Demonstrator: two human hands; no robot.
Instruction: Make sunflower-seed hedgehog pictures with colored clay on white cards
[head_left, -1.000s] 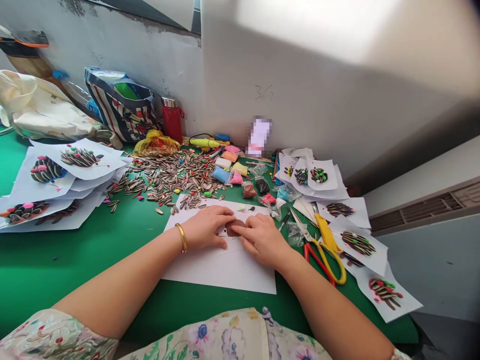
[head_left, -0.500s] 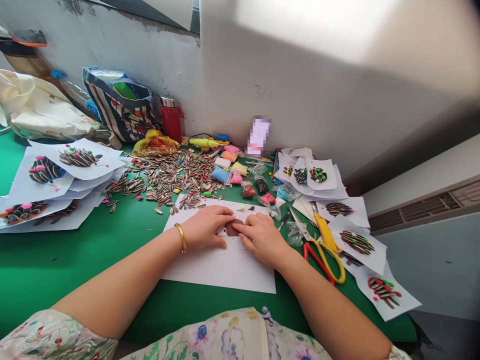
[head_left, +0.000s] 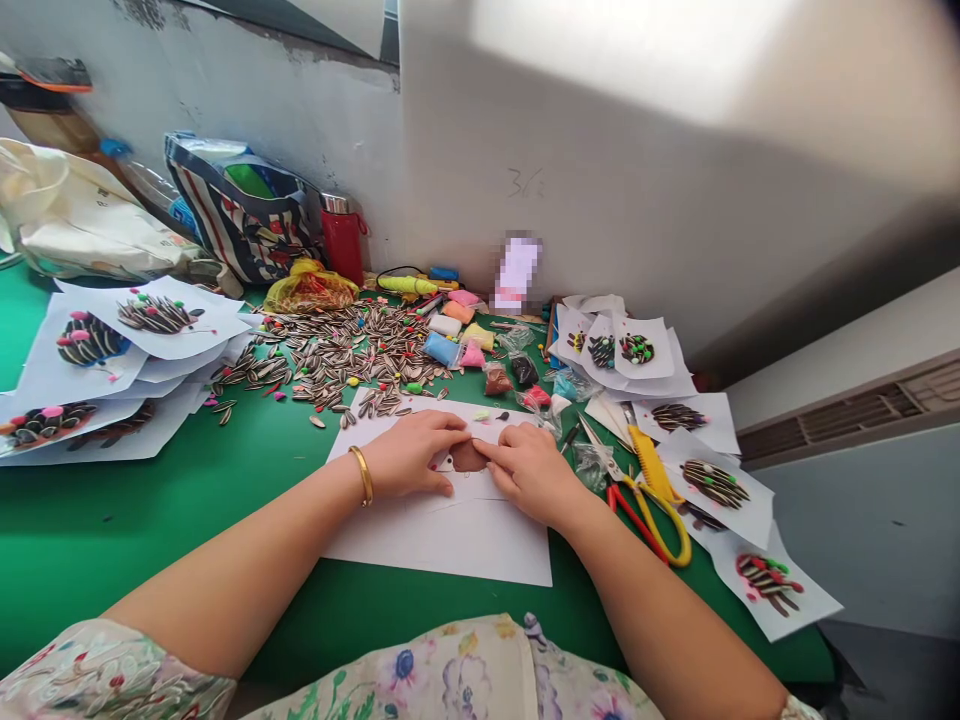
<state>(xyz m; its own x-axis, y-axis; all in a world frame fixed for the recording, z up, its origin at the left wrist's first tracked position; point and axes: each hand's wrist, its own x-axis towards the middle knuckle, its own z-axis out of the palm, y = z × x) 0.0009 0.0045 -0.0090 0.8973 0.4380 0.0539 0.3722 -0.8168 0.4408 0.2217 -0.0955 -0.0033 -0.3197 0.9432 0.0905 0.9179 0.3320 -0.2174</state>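
Observation:
A flat piece of brown clay [head_left: 469, 457] lies on a white sheet of paper [head_left: 442, 540] on the green table. My left hand [head_left: 420, 452] rests on the paper at the clay's left side, thumb and fingers apart, fingertips at its edge. My right hand [head_left: 529, 468] touches the clay's right edge with the index finger, its other fingers curled. Small dark and pale bits lie on the paper beyond my hands. Sunflower seeds [head_left: 382, 402] sit on the sheet's upper left corner.
A wide pile of seeds [head_left: 352, 350] and bagged colored clay [head_left: 442, 349] lie behind the paper. Scissors [head_left: 660, 520] and a yellow cutter [head_left: 651, 460] are at the right. Seed hedgehog pictures [head_left: 157, 315] stand stacked on both sides. A red bottle [head_left: 342, 240] stands by the wall.
My right hand has shifted slightly right, its index finger moving from the middle of the brown clay to the right edge. More of the clay shows. My left hand has stayed put.

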